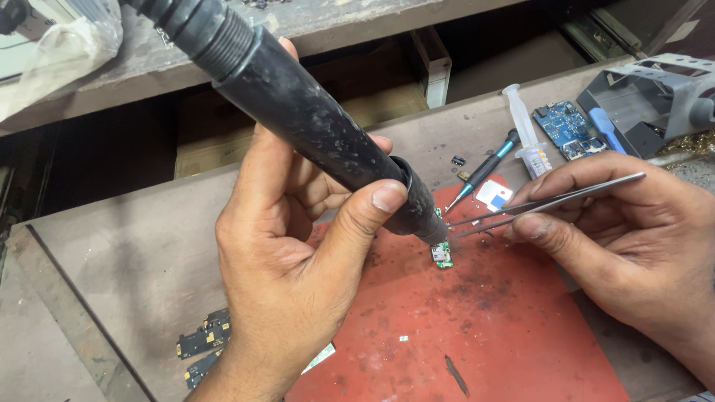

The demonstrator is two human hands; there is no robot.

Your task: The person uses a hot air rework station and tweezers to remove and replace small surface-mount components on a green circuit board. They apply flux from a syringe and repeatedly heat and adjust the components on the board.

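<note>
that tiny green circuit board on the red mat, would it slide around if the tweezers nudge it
Probably yes: the small green circuit board lies loose and flat on the red mat, and looks very light. It is likely stiff, not floppy, so it would shift whole. The thin metal tweezers in the right hand could easily flick it.

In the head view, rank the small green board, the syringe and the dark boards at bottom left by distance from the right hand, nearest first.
From the right hand:
1. Small green board, just left of the tweezer tips on the red mat.
2. Syringe, up behind the hand on the bench.
3. Dark boards, far left, beyond the left hand.
</note>
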